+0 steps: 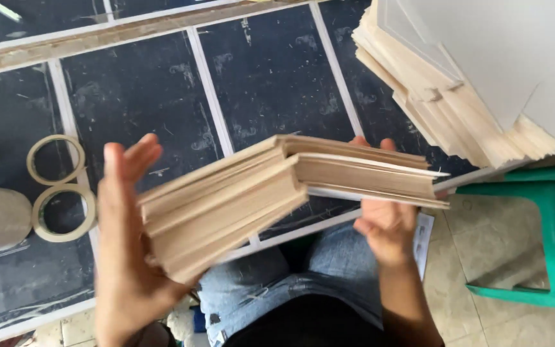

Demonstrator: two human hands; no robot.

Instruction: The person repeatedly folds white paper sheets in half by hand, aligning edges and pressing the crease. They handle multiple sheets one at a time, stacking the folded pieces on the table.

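A thick stack of beige cardboard sheets (258, 199) is held over my lap, seen edge-on. My left hand (123, 257) presses flat against its left end, fingers extended upward. My right hand (387, 222) supports the right end from beneath, fingertips showing above the sheets. The stack's right part fans slightly apart from the left part.
A tall pile of grey-faced cardboard sheets (483, 77) rests on a green plastic stool (554, 205) at the right. Two tape rolls (62, 193) lie at the left on a dark panelled board (258, 77) with white strips. My jeans-clad knee (329, 270) is below.
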